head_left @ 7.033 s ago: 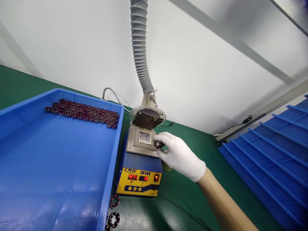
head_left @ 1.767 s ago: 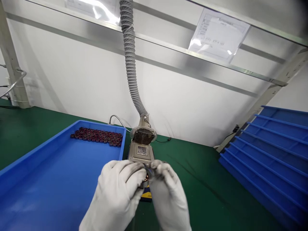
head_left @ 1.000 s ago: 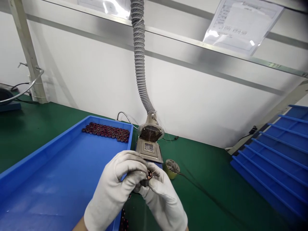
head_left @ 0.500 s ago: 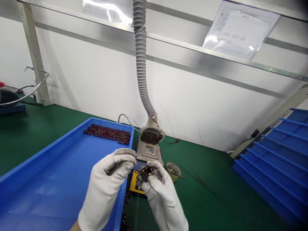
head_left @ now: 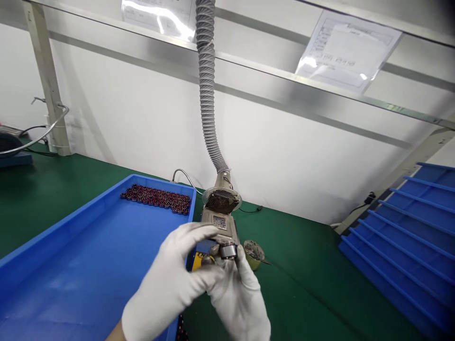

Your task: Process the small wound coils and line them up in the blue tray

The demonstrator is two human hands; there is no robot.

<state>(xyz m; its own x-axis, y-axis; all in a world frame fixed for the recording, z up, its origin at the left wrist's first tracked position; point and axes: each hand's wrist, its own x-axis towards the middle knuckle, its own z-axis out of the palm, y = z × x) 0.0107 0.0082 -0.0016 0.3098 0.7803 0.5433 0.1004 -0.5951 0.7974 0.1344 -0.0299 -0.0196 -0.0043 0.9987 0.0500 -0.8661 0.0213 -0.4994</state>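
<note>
In my gloved right hand (head_left: 240, 289) is a small dark metal ring (head_left: 228, 251), pinched between the fingers with its shiny side wall facing me. My gloved left hand (head_left: 177, 274) is beside it, thumb and fingers apart around the ring's left side; whether its fingertips touch the ring is unclear. Behind both hands stands a metal plate device (head_left: 219, 222) with a patterned square on top, its yellow front (head_left: 197, 260) partly covered by the hands. Many dark ring parts with red spots (head_left: 156, 198) lie at the far end of a blue tray (head_left: 106, 246).
A small cup (head_left: 253, 253) with a tool in it stands right of the device. Above hangs a grey hose (head_left: 207, 85) ending in a round hood (head_left: 222, 200). Stacked blue trays (head_left: 408, 237) are at the right. More ring parts (head_left: 182, 329) lie by the tray's near edge.
The ring has been tipped from showing its open face to showing its side. My left hand has moved right, its fingers spreading near the ring.
</note>
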